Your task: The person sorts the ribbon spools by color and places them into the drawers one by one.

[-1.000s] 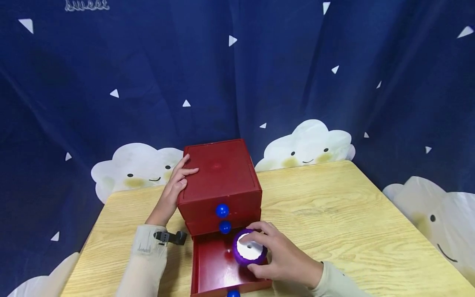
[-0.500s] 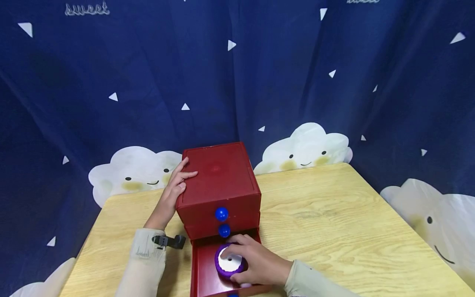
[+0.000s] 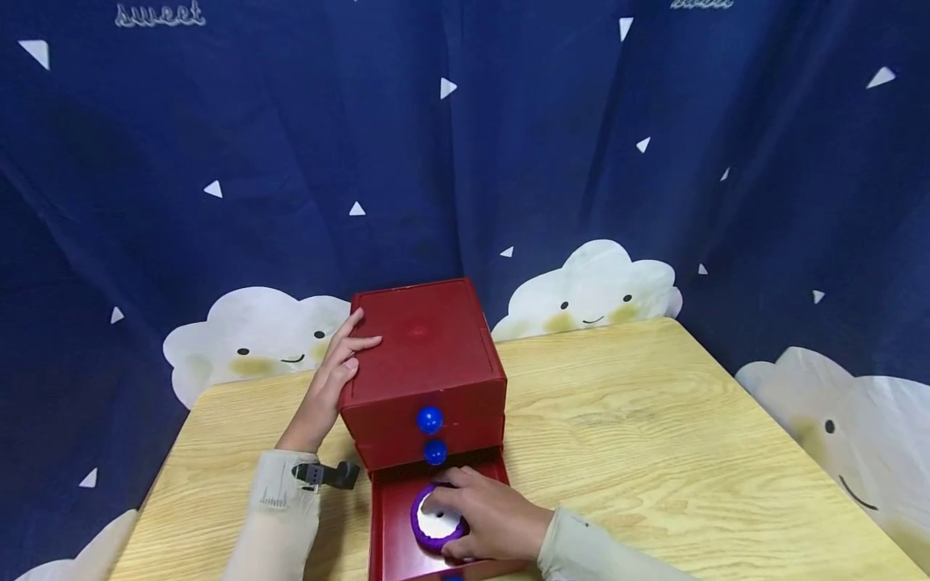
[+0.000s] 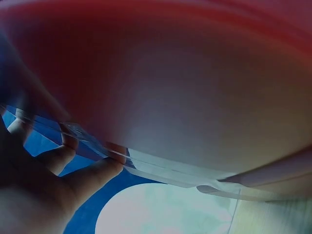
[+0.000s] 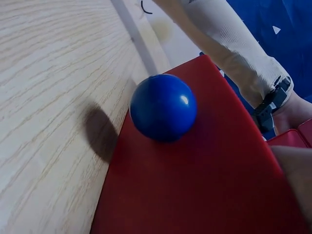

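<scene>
A red drawer cabinet (image 3: 421, 343) stands on the table with its bottom drawer (image 3: 392, 549) pulled out. My left hand (image 3: 330, 395) rests against the cabinet's left side, fingers extended, two of them reaching onto the top edge; the left wrist view shows its fingers (image 4: 92, 180) along the red wall. Inside the drawer my right hand (image 3: 490, 516) holds a round purple thing with a white disc face and a small centre hole (image 3: 436, 524), possibly a spool. Thumb and fingers curl round its right side. Whether it touches the drawer floor I cannot tell.
Blue ball knobs (image 3: 430, 420) sit on the drawer fronts; the bottom drawer's knob (image 5: 163, 107) fills the middle of the right wrist view. The wooden table (image 3: 617, 436) extends right of the cabinet. A dark blue curtain (image 3: 552, 145) with clouds hangs behind.
My right hand has carried the purple and white thing leftward and slightly down, from the drawer's right side into its middle. The left hand keeps its place on the cabinet.
</scene>
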Demonstrator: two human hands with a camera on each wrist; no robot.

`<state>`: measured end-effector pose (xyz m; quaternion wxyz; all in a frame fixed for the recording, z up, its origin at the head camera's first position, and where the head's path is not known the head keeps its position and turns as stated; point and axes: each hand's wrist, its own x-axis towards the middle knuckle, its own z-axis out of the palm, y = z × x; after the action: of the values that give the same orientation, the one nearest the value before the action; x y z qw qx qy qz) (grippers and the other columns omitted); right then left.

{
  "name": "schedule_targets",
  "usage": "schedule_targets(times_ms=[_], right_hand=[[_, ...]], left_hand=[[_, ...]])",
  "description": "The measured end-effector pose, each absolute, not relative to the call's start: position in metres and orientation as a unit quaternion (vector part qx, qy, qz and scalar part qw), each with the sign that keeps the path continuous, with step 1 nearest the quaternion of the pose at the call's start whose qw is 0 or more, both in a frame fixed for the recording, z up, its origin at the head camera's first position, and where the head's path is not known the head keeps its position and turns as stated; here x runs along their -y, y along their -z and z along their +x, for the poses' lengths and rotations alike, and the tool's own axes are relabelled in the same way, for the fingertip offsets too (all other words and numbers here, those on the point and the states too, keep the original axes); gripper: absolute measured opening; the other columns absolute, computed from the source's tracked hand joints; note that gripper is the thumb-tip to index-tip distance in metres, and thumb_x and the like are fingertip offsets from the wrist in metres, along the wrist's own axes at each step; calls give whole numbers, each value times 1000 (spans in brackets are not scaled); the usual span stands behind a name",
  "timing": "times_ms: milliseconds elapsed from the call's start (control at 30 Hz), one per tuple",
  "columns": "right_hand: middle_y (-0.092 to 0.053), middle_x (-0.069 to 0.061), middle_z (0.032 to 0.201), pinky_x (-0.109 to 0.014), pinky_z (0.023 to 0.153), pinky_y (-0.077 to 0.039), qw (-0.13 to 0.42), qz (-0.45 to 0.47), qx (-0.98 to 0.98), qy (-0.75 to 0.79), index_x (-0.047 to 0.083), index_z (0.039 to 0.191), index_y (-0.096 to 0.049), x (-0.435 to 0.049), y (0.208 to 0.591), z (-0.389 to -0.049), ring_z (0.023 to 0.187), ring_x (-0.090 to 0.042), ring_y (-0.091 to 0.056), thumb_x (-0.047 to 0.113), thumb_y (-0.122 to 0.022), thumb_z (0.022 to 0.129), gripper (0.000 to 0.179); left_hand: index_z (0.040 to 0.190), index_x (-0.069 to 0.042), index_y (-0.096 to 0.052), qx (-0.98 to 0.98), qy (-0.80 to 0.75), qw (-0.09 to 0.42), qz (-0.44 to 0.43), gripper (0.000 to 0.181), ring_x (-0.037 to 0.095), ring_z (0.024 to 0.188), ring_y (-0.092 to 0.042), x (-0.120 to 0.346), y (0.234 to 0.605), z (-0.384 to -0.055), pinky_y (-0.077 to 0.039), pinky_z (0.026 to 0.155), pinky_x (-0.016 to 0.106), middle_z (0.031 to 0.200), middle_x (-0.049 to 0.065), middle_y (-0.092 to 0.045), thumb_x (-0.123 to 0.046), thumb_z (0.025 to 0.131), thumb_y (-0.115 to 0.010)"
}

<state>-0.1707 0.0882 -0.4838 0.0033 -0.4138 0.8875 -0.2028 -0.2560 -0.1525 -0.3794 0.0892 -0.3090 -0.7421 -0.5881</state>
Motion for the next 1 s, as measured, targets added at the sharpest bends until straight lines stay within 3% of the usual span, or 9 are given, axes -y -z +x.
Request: schedule_targets(times_ms=[300, 633, 1000], right_hand=[[-49, 8, 114, -23, 78, -44, -1, -406, -896, 178, 32, 112, -56, -87, 486, -173, 102, -7, -45, 42, -73, 69, 48], [-49, 8, 114, -24, 76, -44, 2, -396, -904, 165, 33, 113, -55, -87, 488, -171, 99, -7, -45, 43, -72, 69, 49], [-49, 7, 114, -23, 78, -43, -8, -402, -895, 195, 30, 113, -57, -87, 485, -170, 98, -7, -44, 43, -68, 75, 41]], left_hand=[[126, -1, -48, 735, 593, 86, -318, 40, 19, 136, -5, 153, 380, -260, -11, 100, 57, 150, 4, -10, -8, 91, -30], [125, -13, -52, 738, 595, 84, -308, 38, 10, 135, -6, 158, 398, -273, -13, 101, 54, 150, -5, -13, -20, 92, -35], [126, -3, -49, 738, 595, 81, -307, 40, 18, 136, -5, 153, 382, -258, -12, 100, 57, 150, 1, -11, -9, 90, -31]])
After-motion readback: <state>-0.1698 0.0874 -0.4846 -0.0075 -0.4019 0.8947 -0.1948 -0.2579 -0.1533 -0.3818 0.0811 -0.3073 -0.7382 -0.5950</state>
